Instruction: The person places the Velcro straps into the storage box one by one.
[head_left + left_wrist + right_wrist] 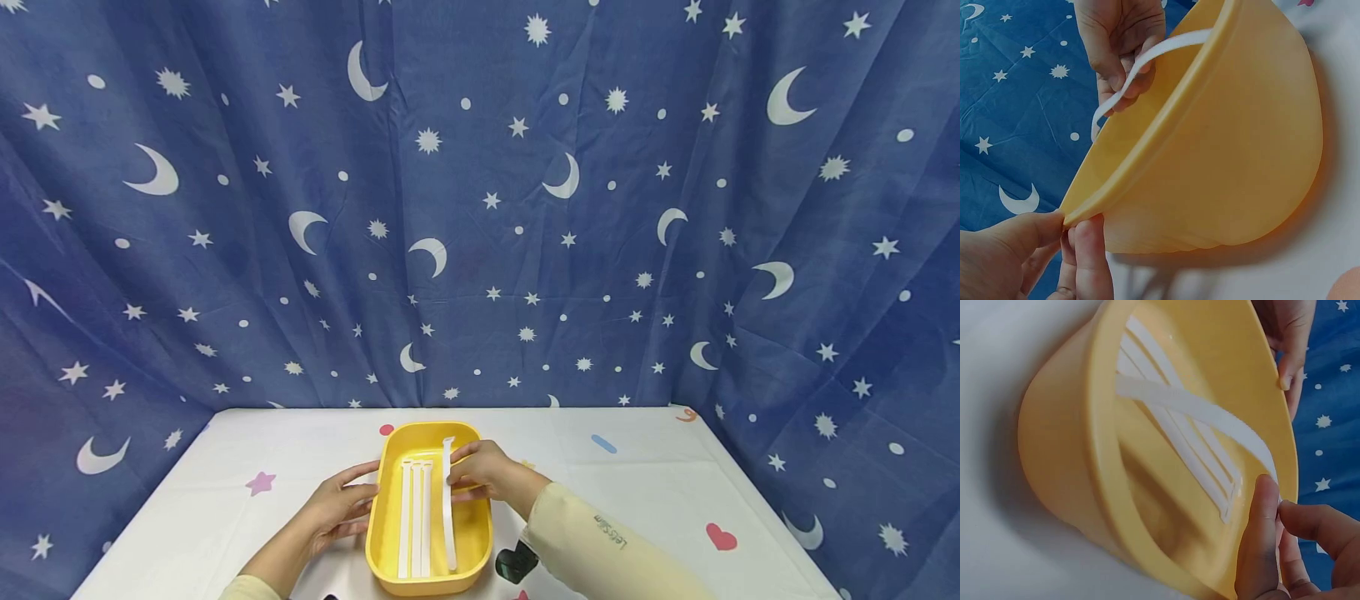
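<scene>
A yellow oblong tub (372, 533) stands on the table before me. My left hand (337, 504) pinches its left rim, thumb above and fingers under the lip, as the left wrist view shows. Over the tub's right side, my right hand (491, 471) pinches a white cable tie (448, 521) between thumb and finger near its head end. That tie bows in the right wrist view, its far end down by the tub's near wall. Three more white cable ties (417, 521) lie side by side along the left of the tub floor, heads pointing away from me.
The white tablecloth (615, 508) carries printed shapes, among them a red heart and a purple star. A small dark object (516, 563) shows below the right sleeve. Behind the table hangs a blue curtain (480, 275) with moons and stars.
</scene>
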A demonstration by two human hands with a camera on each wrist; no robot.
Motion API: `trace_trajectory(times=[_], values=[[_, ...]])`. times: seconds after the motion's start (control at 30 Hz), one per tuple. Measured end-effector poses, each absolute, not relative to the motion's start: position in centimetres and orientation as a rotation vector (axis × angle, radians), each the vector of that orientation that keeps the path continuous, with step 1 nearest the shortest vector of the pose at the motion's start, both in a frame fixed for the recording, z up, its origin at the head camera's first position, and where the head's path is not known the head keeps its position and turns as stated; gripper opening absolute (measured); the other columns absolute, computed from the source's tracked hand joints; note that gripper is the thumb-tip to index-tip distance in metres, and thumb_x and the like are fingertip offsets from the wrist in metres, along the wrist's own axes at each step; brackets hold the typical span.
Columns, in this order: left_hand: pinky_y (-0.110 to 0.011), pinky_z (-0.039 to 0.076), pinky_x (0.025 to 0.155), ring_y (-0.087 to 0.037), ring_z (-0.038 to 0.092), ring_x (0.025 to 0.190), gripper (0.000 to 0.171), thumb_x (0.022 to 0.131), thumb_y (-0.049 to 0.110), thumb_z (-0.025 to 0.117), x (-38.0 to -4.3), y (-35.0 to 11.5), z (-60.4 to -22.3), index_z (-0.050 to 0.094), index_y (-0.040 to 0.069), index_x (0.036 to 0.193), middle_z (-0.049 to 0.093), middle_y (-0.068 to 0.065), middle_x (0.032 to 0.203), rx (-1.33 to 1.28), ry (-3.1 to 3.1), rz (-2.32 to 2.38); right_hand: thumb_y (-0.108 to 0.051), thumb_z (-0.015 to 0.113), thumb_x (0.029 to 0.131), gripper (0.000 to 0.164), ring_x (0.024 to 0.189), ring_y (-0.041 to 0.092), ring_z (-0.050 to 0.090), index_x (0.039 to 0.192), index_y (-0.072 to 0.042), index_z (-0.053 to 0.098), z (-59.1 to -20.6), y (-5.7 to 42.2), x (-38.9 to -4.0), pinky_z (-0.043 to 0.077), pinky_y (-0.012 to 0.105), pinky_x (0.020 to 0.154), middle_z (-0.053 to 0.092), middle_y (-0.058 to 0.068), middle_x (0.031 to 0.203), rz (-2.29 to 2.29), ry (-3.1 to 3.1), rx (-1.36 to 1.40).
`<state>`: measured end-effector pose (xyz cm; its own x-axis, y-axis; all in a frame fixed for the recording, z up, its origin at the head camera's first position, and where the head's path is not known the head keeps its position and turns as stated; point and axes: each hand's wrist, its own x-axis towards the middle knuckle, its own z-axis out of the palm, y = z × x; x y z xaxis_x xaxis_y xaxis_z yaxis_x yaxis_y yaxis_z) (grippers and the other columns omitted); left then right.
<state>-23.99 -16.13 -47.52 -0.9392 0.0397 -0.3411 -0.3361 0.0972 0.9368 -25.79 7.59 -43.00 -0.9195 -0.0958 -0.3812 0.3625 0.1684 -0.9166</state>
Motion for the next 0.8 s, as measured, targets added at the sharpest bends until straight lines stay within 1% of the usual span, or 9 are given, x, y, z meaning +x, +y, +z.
trace_trajectory(times=[0.23, 0.43, 0.57, 0.7, 0.8], values=[[-0.031, 0.063, 0.058, -0.014, 0.069, 0.074, 0.051, 0.092, 0.013, 0.066, -24.0, -16.1, -47.6, 0.052, 0.007, 0.140, 0.069, -0.009, 0.095, -0.299, 2.089, 1.928, 0.019, 0.070, 0.073, 0.033, 0.061, 0.017, 0.060, 0.099, 0.002, 0.060, -43.5, 6.5, -25.6, 0.063, 0.042, 0.063, 0.054, 0.009, 0.072, -1.725, 2.260, 0.251], [-0.031, 0.063, 0.059, -0.013, 0.068, 0.074, 0.051, 0.092, 0.015, 0.067, -24.2, -16.1, -47.7, 0.052, 0.008, 0.141, 0.066, -0.010, 0.097, -0.295, 2.079, 1.922, 0.022, 0.067, 0.072, 0.032, 0.057, 0.018, 0.059, 0.097, 0.005, 0.059, -43.7, 5.6, -25.5, 0.063, 0.041, 0.061, 0.054, 0.009, 0.066, -1.684, 2.346, 0.258], [-0.032, 0.063, 0.060, -0.013, 0.067, 0.074, 0.052, 0.092, 0.015, 0.067, -24.2, -16.2, -47.6, 0.052, 0.008, 0.141, 0.065, -0.010, 0.096, -0.301, 2.080, 1.918, 0.024, 0.066, 0.070, 0.029, 0.054, 0.018, 0.058, 0.090, 0.004, 0.058, -44.0, 5.1, -25.6, 0.063, 0.041, 0.060, 0.053, 0.009, 0.063, -1.651, 2.392, 0.266], [-0.032, 0.063, 0.061, -0.014, 0.067, 0.076, 0.052, 0.092, 0.015, 0.066, -24.2, -16.2, -47.5, 0.051, 0.009, 0.141, 0.064, -0.010, 0.097, -0.306, 2.082, 1.911, 0.024, 0.065, 0.070, 0.028, 0.052, 0.018, 0.057, 0.085, 0.002, 0.055, -44.5, 4.7, -25.6, 0.063, 0.042, 0.060, 0.051, 0.009, 0.064, -1.626, 2.421, 0.235], [-0.033, 0.063, 0.062, -0.014, 0.067, 0.076, 0.051, 0.092, 0.015, 0.066, -24.1, -16.2, -47.4, 0.052, 0.009, 0.141, 0.064, -0.010, 0.098, -0.307, 2.082, 1.909, 0.024, 0.064, 0.071, 0.028, 0.050, 0.017, 0.055, 0.084, 0.001, 0.054, -45.1, 4.4, -25.6, 0.063, 0.040, 0.057, 0.049, 0.008, 0.067, -1.603, 2.438, 0.207]])
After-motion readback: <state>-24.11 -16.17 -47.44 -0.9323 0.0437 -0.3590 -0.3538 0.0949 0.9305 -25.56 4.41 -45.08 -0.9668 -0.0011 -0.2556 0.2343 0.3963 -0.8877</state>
